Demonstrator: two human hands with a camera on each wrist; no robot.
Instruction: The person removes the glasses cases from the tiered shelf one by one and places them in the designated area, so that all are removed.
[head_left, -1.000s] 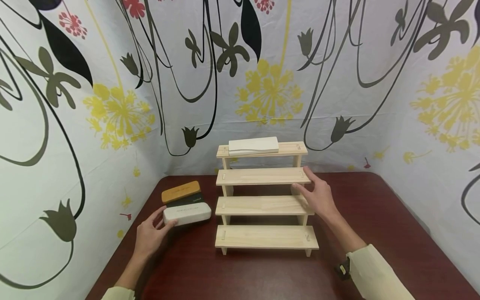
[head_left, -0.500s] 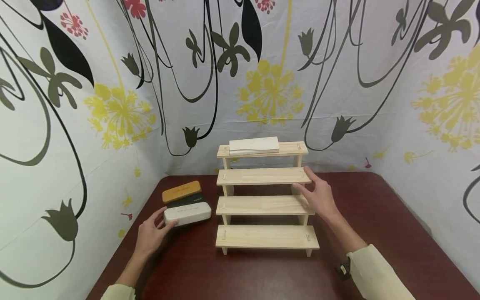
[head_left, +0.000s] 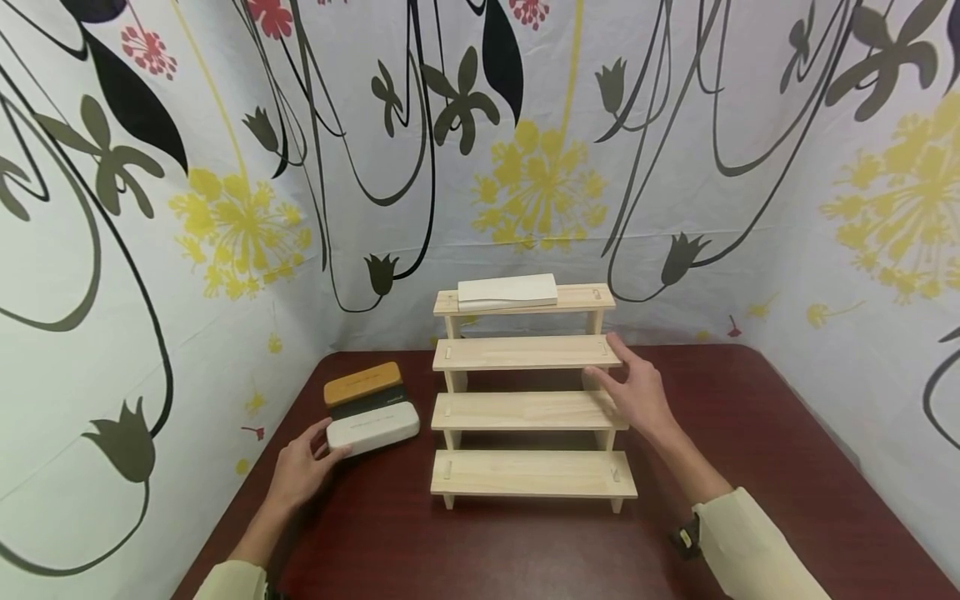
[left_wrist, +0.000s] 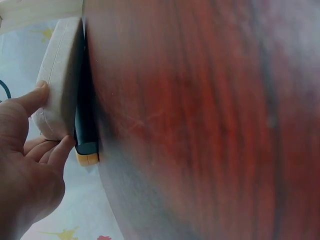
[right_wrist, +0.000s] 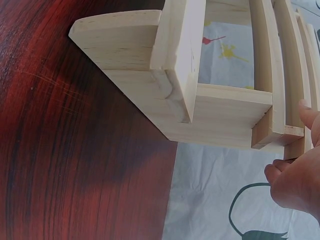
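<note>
L hand (head_left: 302, 465) has the white case (head_left: 373, 429) by its L end: thumb on the near side, fingers round the end, spread only abt the case's width. Prob gripped there b/c it's the end closest to that hand, & most of the top stays uncovered. Can't tell if the case is clear of the table (head_left: 525, 550). Dark case (head_left: 367, 402) is just beyond it, tan case (head_left: 363, 384) beyond that, all at a similar slant; prob grouped so L hand gets at each w/o crossing over.

R hand (head_left: 637, 396) is half spread, thumb & fingers straddling the R end of the 2nd shelf down on the rack (head_left: 532, 473): thumb at front edge, fingers at outer end. Looks like a steadying hold, prob to stop the rack shifting; how firm, can't tell. Rack stands btwn the hands, shelves stepping up away from them, prob for easy access from the front. Slab (head_left: 507, 292) lies flat on the top shelf, beyond & L of R hand, so prob stable.
</note>
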